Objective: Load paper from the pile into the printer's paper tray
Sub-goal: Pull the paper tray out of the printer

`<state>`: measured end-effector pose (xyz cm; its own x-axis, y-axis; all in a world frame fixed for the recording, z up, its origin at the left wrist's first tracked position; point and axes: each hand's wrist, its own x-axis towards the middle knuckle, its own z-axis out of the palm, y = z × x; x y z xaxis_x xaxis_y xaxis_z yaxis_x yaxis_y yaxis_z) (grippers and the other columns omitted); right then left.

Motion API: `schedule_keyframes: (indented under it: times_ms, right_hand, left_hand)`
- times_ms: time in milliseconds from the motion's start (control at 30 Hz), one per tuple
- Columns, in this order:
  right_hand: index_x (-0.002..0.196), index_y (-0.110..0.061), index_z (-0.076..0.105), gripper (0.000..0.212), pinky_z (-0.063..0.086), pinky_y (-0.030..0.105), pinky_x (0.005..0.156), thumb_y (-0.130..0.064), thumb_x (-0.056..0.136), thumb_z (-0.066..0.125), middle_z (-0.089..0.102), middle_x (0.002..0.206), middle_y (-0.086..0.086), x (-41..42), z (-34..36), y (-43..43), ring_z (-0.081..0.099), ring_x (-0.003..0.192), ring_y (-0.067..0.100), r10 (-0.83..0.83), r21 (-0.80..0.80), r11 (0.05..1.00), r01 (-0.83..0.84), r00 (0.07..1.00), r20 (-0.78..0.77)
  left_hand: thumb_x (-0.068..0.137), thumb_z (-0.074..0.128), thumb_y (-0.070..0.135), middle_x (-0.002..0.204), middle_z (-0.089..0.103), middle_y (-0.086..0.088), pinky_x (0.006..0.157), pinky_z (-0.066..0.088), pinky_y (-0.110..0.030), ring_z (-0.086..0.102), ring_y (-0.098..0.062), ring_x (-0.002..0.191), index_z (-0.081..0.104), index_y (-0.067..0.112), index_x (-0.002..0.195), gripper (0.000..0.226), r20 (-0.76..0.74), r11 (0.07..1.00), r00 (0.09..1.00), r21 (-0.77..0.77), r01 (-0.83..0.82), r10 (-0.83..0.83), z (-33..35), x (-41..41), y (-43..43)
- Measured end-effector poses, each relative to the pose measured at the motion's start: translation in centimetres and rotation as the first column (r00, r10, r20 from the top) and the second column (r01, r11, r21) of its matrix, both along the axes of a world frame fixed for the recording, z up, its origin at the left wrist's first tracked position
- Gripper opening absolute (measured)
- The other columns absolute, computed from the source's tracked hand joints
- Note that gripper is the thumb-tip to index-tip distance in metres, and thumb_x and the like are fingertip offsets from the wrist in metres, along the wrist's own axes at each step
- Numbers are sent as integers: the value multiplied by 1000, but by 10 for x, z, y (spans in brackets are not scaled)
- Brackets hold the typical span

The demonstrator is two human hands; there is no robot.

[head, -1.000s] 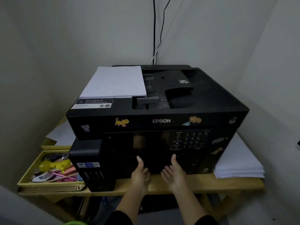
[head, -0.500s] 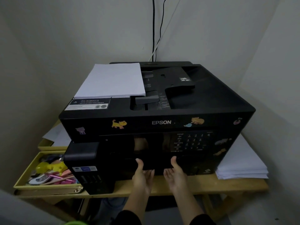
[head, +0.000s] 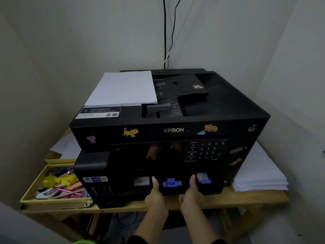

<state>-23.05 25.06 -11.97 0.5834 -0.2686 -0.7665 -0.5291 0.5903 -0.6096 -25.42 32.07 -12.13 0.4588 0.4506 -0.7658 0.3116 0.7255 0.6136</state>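
A black Epson printer stands on a wooden table. A pile of white paper lies on the printer's top, at its left. The paper tray sticks out a little at the printer's bottom front, with blue guide clips showing inside. My left hand and my right hand grip the tray's front edge side by side, thumbs on top and fingers hidden underneath.
A thicker stack of white paper lies on the table to the right of the printer. A yellow tray of small coloured items sits at the left, with loose sheets behind it. Walls close in on both sides.
Both hands took hold of the tray's front and drew it out a little, exposing the blue clips. Before, the printer's front was closed. The view moved closer.
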Motion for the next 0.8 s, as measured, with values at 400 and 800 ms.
schedule_keyframes:
  times_ms: [400, 800]
  right_hand:
    - [115, -5, 55, 58, 42, 52, 95, -30, 69, 79, 48, 125, 23, -8, -17, 7, 37, 113, 35, 410, -1000, 17, -13, 912, -5]
    - [75, -1, 77, 60, 37, 44, 104, -35, 87, 30, 77, 90, 11, -9, -33, -27, 69, 103, 26, 632, -907, -420, -17, 712, -306]
  left_hand:
    - [80, 63, 52, 133, 48, -23, 112, 22, -55, 42, -40, 128, 50, 0, 128, 73, -526, 50, 841, 844, 535, -129, -1, -12, -3]
    - [96, 17, 56, 157, 22, -10, 121, 3, -43, 17, -26, 146, 25, 11, 150, 70, -811, -285, 550, 585, 759, -202, 4, -25, 12]
